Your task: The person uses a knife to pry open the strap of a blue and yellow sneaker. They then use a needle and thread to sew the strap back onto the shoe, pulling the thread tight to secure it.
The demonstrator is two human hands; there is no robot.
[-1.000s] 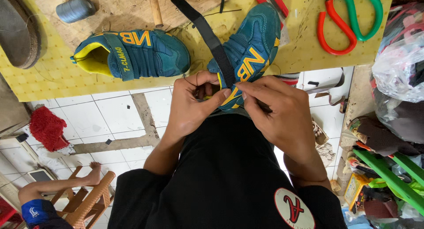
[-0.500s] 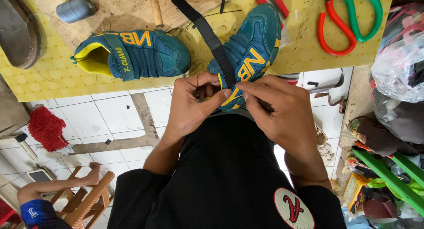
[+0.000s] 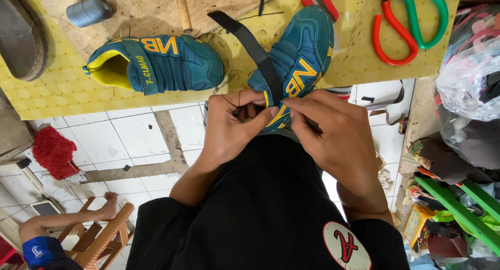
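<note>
A teal and yellow sneaker [image 3: 299,61] rests with its toe on the yellow work surface [image 3: 359,61] and its heel toward me, a black strap [image 3: 250,40] lying across it. My left hand [image 3: 229,129] grips the heel end from the left. My right hand [image 3: 333,139] pinches at the yellow heel edge from the right, fingertips meeting the left thumb. Thin dark thread loops over my left fingers. The matching second sneaker [image 3: 156,64] lies on its side on the surface to the left, untouched.
Red and green handled scissors [image 3: 411,20] lie at the top right, a grey thread spool [image 3: 88,10] and a wooden handle [image 3: 182,9] on a board at top left. A dark sole [image 3: 21,35] sits far left. A person's leg [image 3: 73,218] rests on a wooden chair below left.
My hands have barely shifted on the heel of the sneaker; the fingertips stay pinched together at the same spot. Nothing else has moved.
</note>
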